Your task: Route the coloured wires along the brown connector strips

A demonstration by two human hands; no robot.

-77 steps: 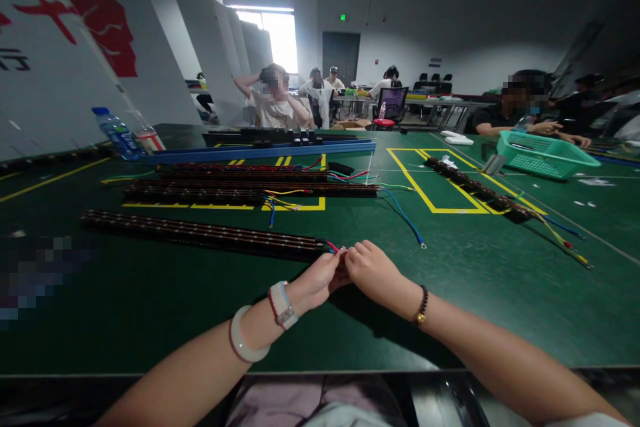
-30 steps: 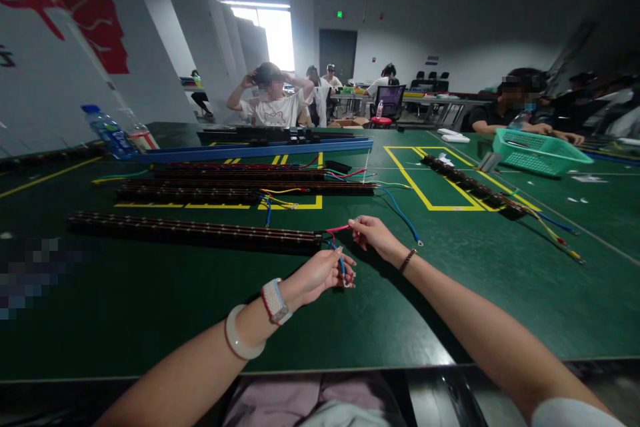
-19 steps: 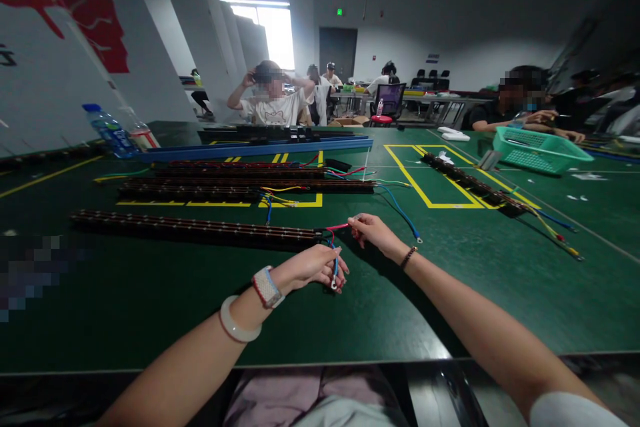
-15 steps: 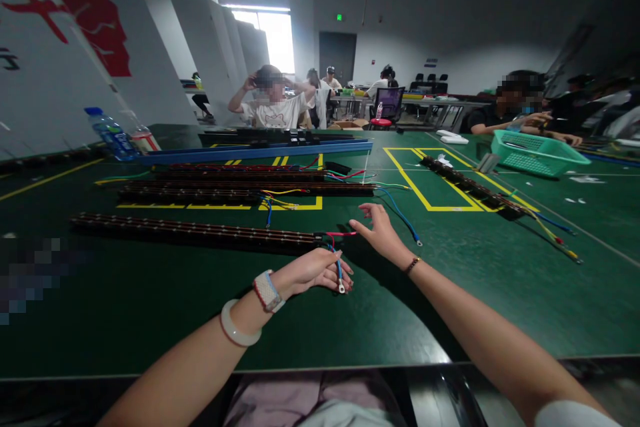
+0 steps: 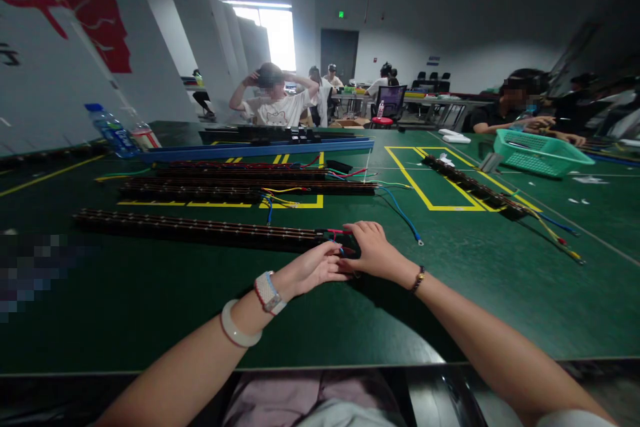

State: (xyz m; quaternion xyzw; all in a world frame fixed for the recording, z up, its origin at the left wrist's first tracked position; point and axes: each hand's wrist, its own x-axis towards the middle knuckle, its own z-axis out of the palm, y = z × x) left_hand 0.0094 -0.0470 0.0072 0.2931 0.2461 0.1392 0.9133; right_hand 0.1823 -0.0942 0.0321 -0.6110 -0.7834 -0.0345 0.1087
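In front of me on the green table lies a long black terminal-like strip with rows of small metal points along it. A red wire and a blue wire come out of its right end. My left hand is at that end, thumb and fingers closed on the blue wire. My right hand meets it from the right, its fingers curved round the wire's end beside my left fingertips. The ring lug on the blue wire is mostly hidden between both hands.
Behind lie several similar strips with coloured wires, then a blue rail. Another wired strip and a green basket are to the right. Bottles stand far left. A person sits opposite, another at the right.
My right hand has come down and left, from open above the table to the wire's end at my left hand. The dangling blue wire with its lug is now largely covered.
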